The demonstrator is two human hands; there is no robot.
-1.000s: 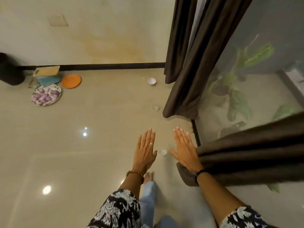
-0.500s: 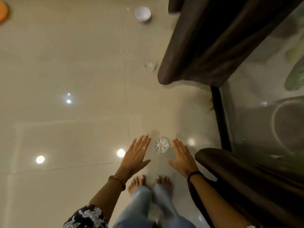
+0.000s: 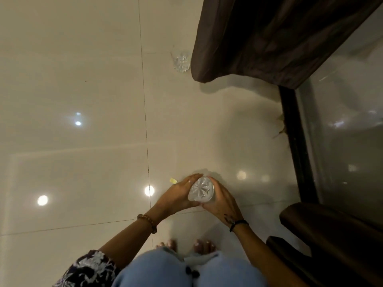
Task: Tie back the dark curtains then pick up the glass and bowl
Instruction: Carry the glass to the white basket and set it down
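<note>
My left hand (image 3: 178, 195) and right hand (image 3: 222, 204) cup the glass (image 3: 201, 190) between them, fingers curled round its sides. It is clear, with a star shape cut into it. It sits low in my view, just above my toes on the shiny floor (image 3: 83, 162). A second clear glass thing (image 3: 182, 61) stands at 12 o'clock from it, just beside the dark curtain (image 3: 269, 38).
</note>
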